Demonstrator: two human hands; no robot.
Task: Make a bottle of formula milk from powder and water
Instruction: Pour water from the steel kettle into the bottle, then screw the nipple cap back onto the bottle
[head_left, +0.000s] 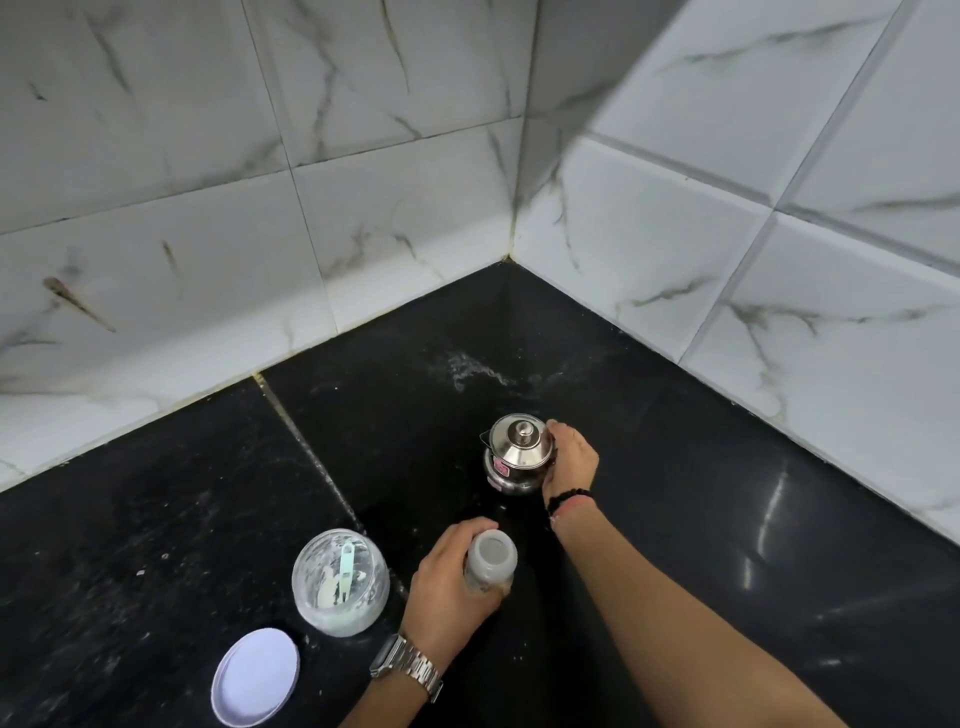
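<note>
A black stone counter (156, 545) runs into a corner of white marble-patterned wall tiles (156, 182), the corner itself at 12 o'clock. A person's two forearms reach in from 6 o'clock. A smear of white powder or water (467, 369) marks the counter toward 12 o'clock, beyond the kettle. The open powder jar (340, 584), clear with white residue on its walls, stands at 8 o'clock with a pale green scoop (345, 569) resting inside. Its white lid (255, 677) lies flat just beside it, farther toward 7 o'clock. A small steel kettle (517, 453) with a knobbed lid sits upright near the centre, toward 1 o'clock of the bottle. The right hand (571, 462), with a dark bead band at the wrist, is curled against the kettle's right side, gripping it. The left hand (447, 582), with a metal watch (408, 665) on its wrist, is wrapped round the uncapped baby bottle (488, 564), which stands on the counter at 6 o'clock, between jar and right forearm, its open mouth facing up.
</note>
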